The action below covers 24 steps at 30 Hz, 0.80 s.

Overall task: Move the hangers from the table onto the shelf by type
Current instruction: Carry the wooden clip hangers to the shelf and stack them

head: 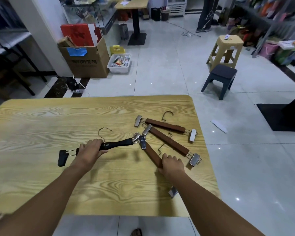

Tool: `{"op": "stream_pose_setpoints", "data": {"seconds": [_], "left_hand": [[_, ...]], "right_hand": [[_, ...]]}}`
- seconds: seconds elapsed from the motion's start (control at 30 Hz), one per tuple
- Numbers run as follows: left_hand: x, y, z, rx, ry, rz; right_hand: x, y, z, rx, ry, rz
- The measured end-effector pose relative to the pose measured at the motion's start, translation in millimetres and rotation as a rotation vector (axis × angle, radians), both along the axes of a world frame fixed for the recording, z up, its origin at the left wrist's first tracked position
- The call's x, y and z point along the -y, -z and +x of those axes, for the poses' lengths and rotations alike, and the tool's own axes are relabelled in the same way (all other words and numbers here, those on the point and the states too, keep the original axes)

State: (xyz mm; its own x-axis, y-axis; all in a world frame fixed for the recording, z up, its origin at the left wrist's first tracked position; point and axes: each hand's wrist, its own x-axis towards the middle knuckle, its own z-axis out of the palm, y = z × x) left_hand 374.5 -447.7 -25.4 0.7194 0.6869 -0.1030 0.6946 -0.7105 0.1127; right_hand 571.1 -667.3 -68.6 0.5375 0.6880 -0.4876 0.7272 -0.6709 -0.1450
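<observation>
Here the left hand (92, 149) grips the black hanger (117, 144), the right hand (172, 165) a brown hanger (152, 153), both mid-frame; lift the brown one clear of the 2 brown hangers (167, 126) beside it.

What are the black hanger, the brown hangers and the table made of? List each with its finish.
Black hanger: bar looks like matte black-painted wood or plastic, cannot tell which; thin metal wire hook, black clip.
Brown hangers: likely wood, by the smooth reddish-brown stain; shiny silver metal clips and wire hooks.
Table: pale yellow top with bold wood grain, possibly printed laminate; smooth, low sheen.
</observation>
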Motion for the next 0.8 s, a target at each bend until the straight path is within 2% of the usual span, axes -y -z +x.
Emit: {"op": "stream_pose_setpoints", "data": {"seconds": [0.2, 0.47, 0.8], "left_hand": [[22.8, -2.6, -23.4, 0.035, -0.046, 0.015], [39.1, -28.1, -53.4, -0.034, -0.109, 0.045], [58.9, -103.4, -67.2, 0.086, -0.121, 0.098]], "right_hand": [[2.2, 10.3, -7.8, -0.008, 0.01, 0.011], [-0.8, -7.0, -35.0, -0.077, -0.037, 0.101], [-1.6, -67.9, -31.4, 0.088, -0.097, 0.219]]}}
